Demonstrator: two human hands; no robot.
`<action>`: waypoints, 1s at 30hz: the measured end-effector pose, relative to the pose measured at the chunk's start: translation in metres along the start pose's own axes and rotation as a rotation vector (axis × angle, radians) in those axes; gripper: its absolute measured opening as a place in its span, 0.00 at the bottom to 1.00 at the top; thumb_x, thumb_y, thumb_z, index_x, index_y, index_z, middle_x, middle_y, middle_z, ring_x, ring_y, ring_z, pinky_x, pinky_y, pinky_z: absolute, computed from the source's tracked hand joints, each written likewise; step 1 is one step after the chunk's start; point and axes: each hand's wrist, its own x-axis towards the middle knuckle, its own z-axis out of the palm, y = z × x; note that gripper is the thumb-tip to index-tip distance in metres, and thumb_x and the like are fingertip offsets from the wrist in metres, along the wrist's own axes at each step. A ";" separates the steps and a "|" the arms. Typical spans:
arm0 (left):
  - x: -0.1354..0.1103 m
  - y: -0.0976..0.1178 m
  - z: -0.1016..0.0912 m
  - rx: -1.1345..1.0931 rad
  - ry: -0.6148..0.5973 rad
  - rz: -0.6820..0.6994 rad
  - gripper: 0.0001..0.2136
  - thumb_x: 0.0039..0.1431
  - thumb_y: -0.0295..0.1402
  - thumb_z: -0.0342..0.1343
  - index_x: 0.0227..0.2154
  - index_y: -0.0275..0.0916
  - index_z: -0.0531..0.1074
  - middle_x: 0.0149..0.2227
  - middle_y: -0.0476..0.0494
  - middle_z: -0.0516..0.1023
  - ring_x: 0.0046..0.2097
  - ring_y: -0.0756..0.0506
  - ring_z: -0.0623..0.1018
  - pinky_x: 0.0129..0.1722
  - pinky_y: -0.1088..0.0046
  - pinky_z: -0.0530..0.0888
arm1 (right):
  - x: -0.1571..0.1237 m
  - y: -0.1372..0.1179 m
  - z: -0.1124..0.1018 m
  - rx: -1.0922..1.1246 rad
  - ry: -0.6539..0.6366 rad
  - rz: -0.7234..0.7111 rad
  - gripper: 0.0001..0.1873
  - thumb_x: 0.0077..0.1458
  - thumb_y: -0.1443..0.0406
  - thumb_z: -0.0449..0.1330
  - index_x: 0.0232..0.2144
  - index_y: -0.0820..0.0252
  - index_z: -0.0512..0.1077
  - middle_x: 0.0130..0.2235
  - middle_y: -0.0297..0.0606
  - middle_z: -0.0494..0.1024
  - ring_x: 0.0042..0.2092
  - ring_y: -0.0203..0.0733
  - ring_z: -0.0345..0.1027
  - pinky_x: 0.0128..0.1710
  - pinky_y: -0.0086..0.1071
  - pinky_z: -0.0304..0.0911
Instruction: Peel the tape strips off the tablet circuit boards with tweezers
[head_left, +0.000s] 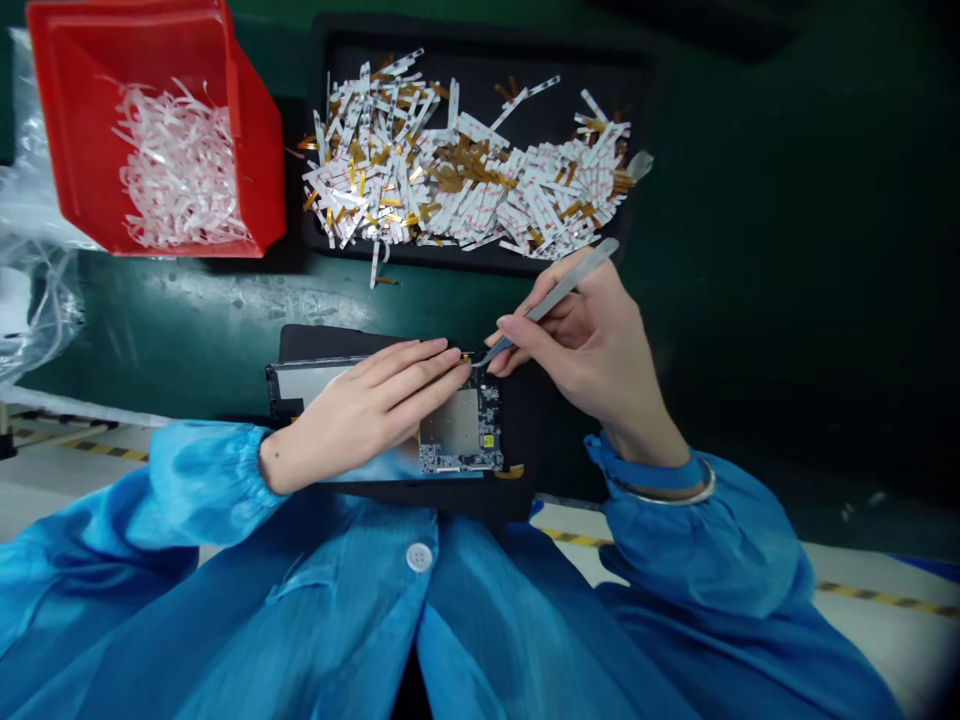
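An opened tablet-like device (311, 380) lies on a black pad (322, 343) in front of me, its circuit board (457, 425) exposed on the right part. My left hand (367, 405) rests flat across the device, fingers stretched out toward the board's upper edge. Metal tweezers (571, 280) are pinched in my right hand (585, 340). Their curved tip points down at the board's top edge, close to my left fingertips and a small orange-brown piece. Whether the tips grip anything is too small to tell.
Behind the device, a black tray (480, 75) holds a heap of white strips with orange-brown flex ends (480, 185). A red bin (259, 170) with thin clear-white scraps (180, 170) stands at the left. Clear plastic bags (34, 270) lie on the far left of the green table (750, 250).
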 end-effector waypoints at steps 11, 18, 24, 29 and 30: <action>0.002 -0.010 -0.005 0.020 -0.041 0.015 0.19 0.69 0.27 0.50 0.61 0.38 0.63 0.60 0.38 0.71 0.63 0.40 0.68 0.54 0.64 0.71 | -0.025 -0.018 -0.006 -0.030 0.221 -0.088 0.09 0.61 0.60 0.62 0.30 0.54 0.66 0.23 0.27 0.73 0.23 0.33 0.70 0.23 0.28 0.68; 0.003 -0.006 -0.007 0.072 -0.094 0.081 0.19 0.72 0.26 0.43 0.63 0.34 0.59 0.65 0.40 0.66 0.67 0.43 0.64 0.58 0.64 0.65 | -0.128 -0.039 -0.003 -0.159 0.074 0.408 0.16 0.64 0.56 0.56 0.31 0.58 0.77 0.22 0.33 0.71 0.17 0.30 0.60 0.13 0.25 0.54; 0.003 -0.003 -0.012 0.062 -0.083 0.079 0.17 0.71 0.25 0.42 0.60 0.33 0.61 0.64 0.38 0.68 0.64 0.42 0.69 0.59 0.61 0.66 | -0.175 -0.010 0.043 -0.316 0.254 0.441 0.16 0.61 0.58 0.60 0.48 0.59 0.77 0.24 0.32 0.76 0.15 0.31 0.62 0.16 0.26 0.65; 0.021 -0.017 -0.015 -0.341 0.034 -0.232 0.08 0.65 0.25 0.54 0.46 0.36 0.68 0.44 0.44 0.79 0.44 0.49 0.77 0.41 0.76 0.73 | -0.172 0.007 0.065 0.027 0.425 0.421 0.17 0.60 0.58 0.60 0.49 0.58 0.74 0.29 0.35 0.80 0.14 0.32 0.64 0.13 0.28 0.65; 0.027 -0.020 -0.014 -0.375 0.055 -0.255 0.06 0.63 0.24 0.56 0.42 0.35 0.68 0.40 0.46 0.78 0.40 0.51 0.77 0.37 0.78 0.72 | -0.171 0.009 0.067 0.078 0.448 0.423 0.17 0.60 0.57 0.60 0.49 0.58 0.74 0.29 0.35 0.80 0.13 0.32 0.64 0.11 0.27 0.62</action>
